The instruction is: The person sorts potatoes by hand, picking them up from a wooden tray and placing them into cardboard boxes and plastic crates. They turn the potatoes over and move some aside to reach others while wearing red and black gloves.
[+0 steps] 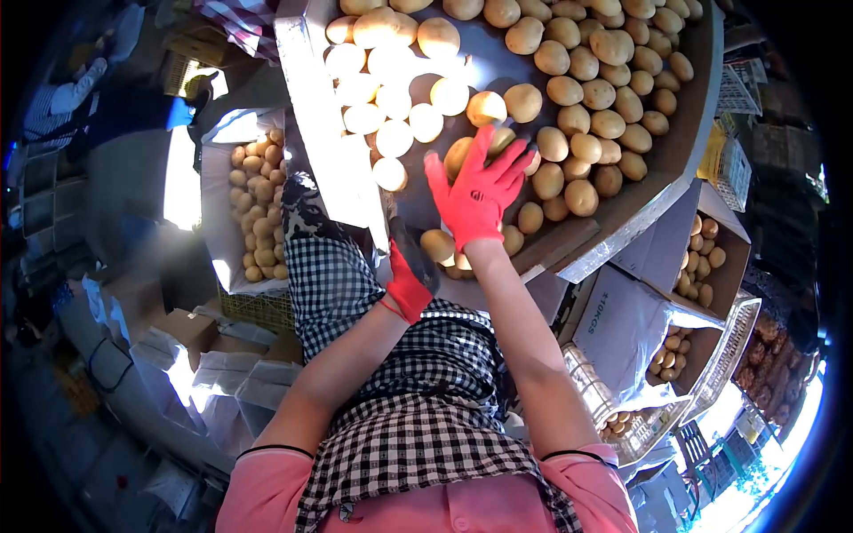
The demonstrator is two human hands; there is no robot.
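Note:
My right hand (482,188), in a red glove, lies back up over the sorting table (480,53) with its fingers spread. Its fingertips reach across a potato (500,142), and another potato (458,158) sits beside its index finger. My left hand (411,271), in a red glove with a dark palm, is at the table's near edge. Its palm faces right, its fingers are extended, and no potato shows in its grasp. Just right of it are several potatoes (436,245) at the table's narrow near end. Bright sunlight washes out the potatoes at the table's left.
A lined box of potatoes (259,209) stands left on a yellow crate (258,309). To the right are cardboard boxes (622,324) with potatoes and a white crate (733,342). Folded cartons (222,373) lie lower left. Another person (133,111) is at upper left.

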